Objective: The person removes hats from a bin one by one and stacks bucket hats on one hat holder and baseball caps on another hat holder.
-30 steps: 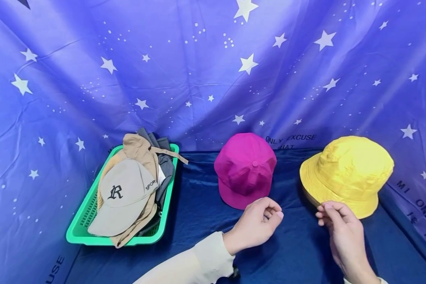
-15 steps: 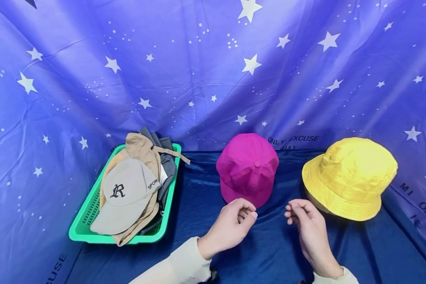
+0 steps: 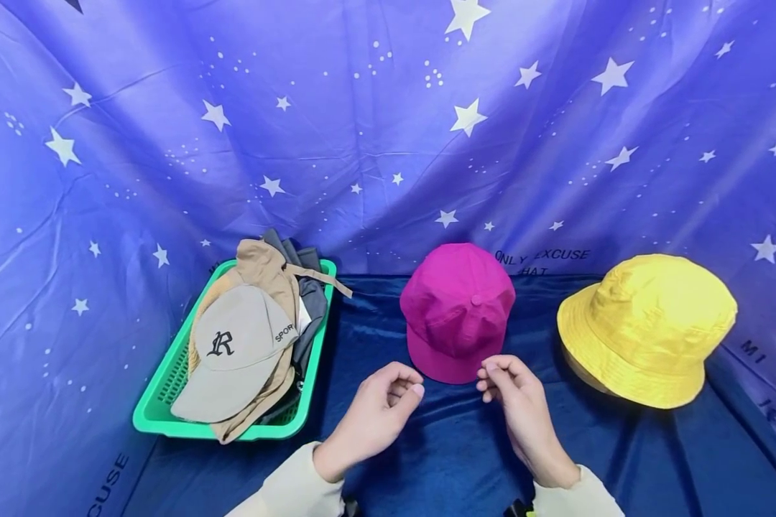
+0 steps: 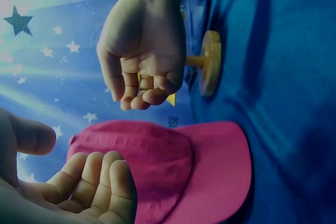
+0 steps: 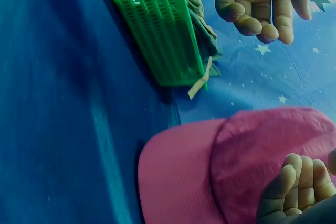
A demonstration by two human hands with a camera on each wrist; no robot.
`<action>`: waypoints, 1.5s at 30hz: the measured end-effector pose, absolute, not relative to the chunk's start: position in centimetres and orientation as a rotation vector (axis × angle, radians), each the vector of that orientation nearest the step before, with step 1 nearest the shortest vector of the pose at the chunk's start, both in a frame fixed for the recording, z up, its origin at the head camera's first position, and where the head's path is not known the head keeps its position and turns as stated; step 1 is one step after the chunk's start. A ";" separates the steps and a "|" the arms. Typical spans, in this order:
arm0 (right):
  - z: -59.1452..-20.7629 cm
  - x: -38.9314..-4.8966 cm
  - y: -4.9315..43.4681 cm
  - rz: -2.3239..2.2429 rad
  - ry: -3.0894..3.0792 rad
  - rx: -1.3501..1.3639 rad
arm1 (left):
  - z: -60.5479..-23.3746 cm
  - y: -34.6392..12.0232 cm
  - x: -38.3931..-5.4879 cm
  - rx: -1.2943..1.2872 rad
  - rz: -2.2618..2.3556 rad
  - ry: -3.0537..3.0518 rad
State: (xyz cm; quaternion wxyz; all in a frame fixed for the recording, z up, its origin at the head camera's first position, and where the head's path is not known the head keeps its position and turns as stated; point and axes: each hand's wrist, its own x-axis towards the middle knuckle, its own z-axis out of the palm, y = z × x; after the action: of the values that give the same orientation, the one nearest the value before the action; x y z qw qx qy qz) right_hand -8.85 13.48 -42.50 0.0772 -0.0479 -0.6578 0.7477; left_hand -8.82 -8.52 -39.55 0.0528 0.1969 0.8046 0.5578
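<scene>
A magenta baseball cap [image 3: 458, 309] stands at the back middle, its brim toward me. Both hands hover near that brim and hold nothing. My left hand [image 3: 371, 413] is left of it, fingers loosely curled. On the other side, my right hand [image 3: 524, 413] has its fingertips overlapping the brim's right edge in the head view. The left wrist view shows a gap between left fingers [image 4: 105, 182] and thumb. To the right rests a yellow bucket hat [image 3: 649, 330], apart from both hands; a round wooden base [image 4: 211, 64] shows under it in the left wrist view.
A green plastic basket [image 3: 144, 416] stands at left, piled with hats. On top lies a grey cap [image 3: 236, 352] with a black letter; beneath are a tan hat [image 3: 259, 262] with a strap and dark cloth. A purple star-print curtain [image 3: 362, 108] closes off the back and sides.
Both hands have moved left, the right one away from the yellow hat to the magenta cap's brim. The camera view has shifted slightly; the hats stay in place.
</scene>
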 end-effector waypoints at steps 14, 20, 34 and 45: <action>-43.3 -10.2 7.7 2.305 -2.059 0.003 | -37.7 -13.5 -8.9 0.505 1.594 2.668; -43.2 -10.6 5.1 2.356 -2.107 0.052 | -36.9 -15.6 -9.0 0.414 1.535 2.754; -42.8 -11.6 0.5 2.403 -2.256 0.250 | -36.1 -21.9 -9.5 0.313 1.296 2.985; -43.6 -12.2 -3.2 2.500 -2.271 0.366 | -34.8 -27.4 -9.3 0.176 0.980 3.231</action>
State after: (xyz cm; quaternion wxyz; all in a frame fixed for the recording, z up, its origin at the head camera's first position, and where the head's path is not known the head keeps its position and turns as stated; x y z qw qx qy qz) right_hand -12.23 -3.20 -43.60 -0.1273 0.1069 -0.6631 0.7299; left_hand -9.34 -27.43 -34.83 -0.1195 0.0517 0.9488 0.2879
